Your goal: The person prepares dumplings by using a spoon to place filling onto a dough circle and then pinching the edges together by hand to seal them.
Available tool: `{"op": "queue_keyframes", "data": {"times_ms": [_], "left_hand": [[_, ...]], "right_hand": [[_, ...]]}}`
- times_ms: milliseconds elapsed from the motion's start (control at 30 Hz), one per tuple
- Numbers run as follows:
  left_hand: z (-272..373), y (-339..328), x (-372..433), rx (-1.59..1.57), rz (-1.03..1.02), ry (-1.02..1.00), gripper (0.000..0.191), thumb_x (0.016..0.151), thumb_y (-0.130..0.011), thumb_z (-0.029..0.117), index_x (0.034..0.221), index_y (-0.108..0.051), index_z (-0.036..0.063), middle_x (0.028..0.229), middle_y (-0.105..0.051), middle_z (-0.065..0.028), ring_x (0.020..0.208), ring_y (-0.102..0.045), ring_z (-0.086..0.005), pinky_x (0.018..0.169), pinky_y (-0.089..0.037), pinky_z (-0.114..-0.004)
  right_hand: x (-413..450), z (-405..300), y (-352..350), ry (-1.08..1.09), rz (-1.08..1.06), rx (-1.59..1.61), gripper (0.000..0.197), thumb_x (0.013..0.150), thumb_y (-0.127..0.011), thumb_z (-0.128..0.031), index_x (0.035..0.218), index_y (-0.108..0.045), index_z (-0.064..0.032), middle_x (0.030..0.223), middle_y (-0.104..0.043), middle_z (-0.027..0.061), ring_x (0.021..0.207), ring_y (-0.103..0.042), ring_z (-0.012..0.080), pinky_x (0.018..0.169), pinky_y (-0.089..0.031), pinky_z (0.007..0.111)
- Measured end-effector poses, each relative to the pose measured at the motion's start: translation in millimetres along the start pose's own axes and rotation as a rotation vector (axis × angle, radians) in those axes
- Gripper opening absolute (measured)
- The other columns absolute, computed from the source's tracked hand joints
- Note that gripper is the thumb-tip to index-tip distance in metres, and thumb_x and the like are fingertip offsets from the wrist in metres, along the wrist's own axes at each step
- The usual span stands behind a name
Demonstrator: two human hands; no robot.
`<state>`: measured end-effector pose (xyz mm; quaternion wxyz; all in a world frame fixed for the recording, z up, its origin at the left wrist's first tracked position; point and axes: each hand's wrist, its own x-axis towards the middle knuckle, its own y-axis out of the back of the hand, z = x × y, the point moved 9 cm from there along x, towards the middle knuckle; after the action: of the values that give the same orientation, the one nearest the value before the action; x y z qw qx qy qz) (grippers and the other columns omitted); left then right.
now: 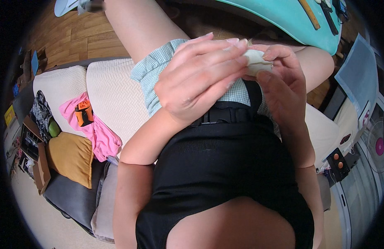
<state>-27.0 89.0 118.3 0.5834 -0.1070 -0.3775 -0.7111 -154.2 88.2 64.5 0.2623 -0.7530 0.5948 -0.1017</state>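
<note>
A small piece of pale white dough or clay (257, 62) with a crease across it is between my hands, above my lap. My right hand (279, 65) pinches it, thumb below and index finger above, the other fingers behind. My left hand (204, 68) lies with its back up and fingers together, the fingertips against the left side of the pale piece. Whitish residue shows on the fingers. A small thin beige tip (249, 42) sticks up behind the fingertips; what it belongs to is hidden. The left palm is out of sight.
At the upper right stands a turquoise table (291, 25) with a wooden stick (309, 14) and a dark long-handled tool (328, 18). Left of me on the sofa (114, 84) lie a pink cloth (101, 140), an orange-and-black object (84, 113) and a mustard cushion (69, 158). A fan (378, 146) stands at right.
</note>
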Motion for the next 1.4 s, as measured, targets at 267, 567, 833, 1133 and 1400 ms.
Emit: {"op": "queue_keyframes", "data": {"times_ms": [267,567,833,1133,1400], "left_hand": [[-15,3,-5,-0.156,0.133,0.080,0.019,0.068,-0.065,-0.008,0.087,-0.064,-0.0085,0.093,-0.064,-0.0224,0.092,-0.062,-0.0330,0.082,-0.048,-0.036],[-25,3,-15,-0.284,0.234,0.236,0.023,0.071,-0.065,-0.004,0.093,-0.062,-0.0092,0.098,-0.062,-0.0252,0.095,-0.060,-0.0328,0.085,-0.047,-0.038],[-27,2,-13,-0.363,0.232,0.254,0.024,0.065,-0.070,-0.003,0.088,-0.066,-0.0053,0.092,-0.066,-0.0158,0.093,-0.063,-0.0274,0.080,-0.050,-0.032],[-30,0,-14,-0.468,0.280,0.350,0.021,0.067,-0.067,-0.004,0.087,-0.066,-0.0056,0.096,-0.065,-0.0170,0.099,-0.060,-0.0305,0.085,-0.048,-0.035],[-16,-7,-10,-0.375,0.027,-0.008,0.038,0.070,-0.059,-0.004,0.106,-0.056,-0.0131,0.118,-0.052,-0.0270,0.114,-0.049,-0.0372,0.096,-0.039,-0.042]], "right_hand": [[0,0,1,-0.037,0.031,0.059,0.024,0.084,-0.048,0.004,0.107,-0.042,0.0014,0.113,-0.051,0.0219,0.104,-0.053,0.0272,0.086,-0.049,0.037],[0,4,0,-0.084,0.029,0.078,0.023,0.085,-0.048,0.000,0.107,-0.041,-0.0014,0.118,-0.046,0.0223,0.106,-0.053,0.0281,0.088,-0.049,0.036],[0,4,-3,-0.063,-0.029,0.064,0.023,0.084,-0.048,0.000,0.106,-0.041,-0.0009,0.118,-0.046,0.0217,0.106,-0.053,0.0276,0.088,-0.049,0.036],[0,6,-2,-0.063,-0.027,0.141,0.021,0.085,-0.050,0.001,0.106,-0.044,-0.0010,0.113,-0.050,0.0211,0.104,-0.052,0.0266,0.087,-0.049,0.038],[-2,4,-4,-0.086,0.017,0.101,0.022,0.084,-0.050,0.003,0.105,-0.044,-0.0011,0.114,-0.050,0.0204,0.105,-0.052,0.0261,0.089,-0.048,0.037]]}}
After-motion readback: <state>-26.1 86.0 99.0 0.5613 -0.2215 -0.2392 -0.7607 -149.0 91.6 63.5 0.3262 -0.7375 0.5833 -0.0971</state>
